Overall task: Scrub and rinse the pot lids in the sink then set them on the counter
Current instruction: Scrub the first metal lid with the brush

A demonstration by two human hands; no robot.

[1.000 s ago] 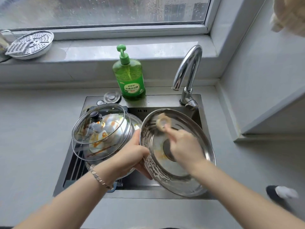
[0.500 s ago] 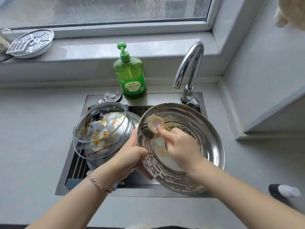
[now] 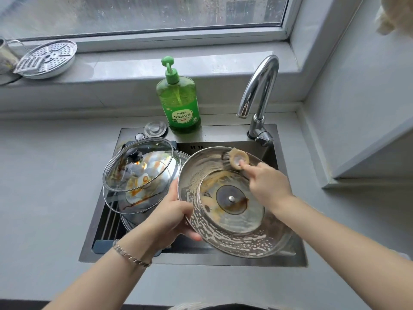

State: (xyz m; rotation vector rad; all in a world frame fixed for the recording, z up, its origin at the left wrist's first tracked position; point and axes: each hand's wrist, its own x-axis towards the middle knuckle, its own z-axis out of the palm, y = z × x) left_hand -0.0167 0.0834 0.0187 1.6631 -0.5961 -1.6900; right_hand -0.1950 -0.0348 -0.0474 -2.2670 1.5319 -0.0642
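The green soap bottle (image 3: 178, 97), beyond the left hand (image 3: 172, 211), carries a label (image 3: 180, 118) reading "柠檬洗洁精"; its smaller print is illegible.

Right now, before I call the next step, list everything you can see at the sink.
steel lid: one, silver, soapy, held tilted over the sink
brush: one, tan head, on the steel lid's far rim
glass lid: one, clear, black knob, atop stained steel ware at sink's left
sink: one, steel, set in the counter
soap bottle: one, green, sink's back ledge
tap: one, chrome, back right
steamer plate: one, silver, window sill
counter: one, grey, around sink
left hand: grips steel lid's near-left rim
right hand: holds brush
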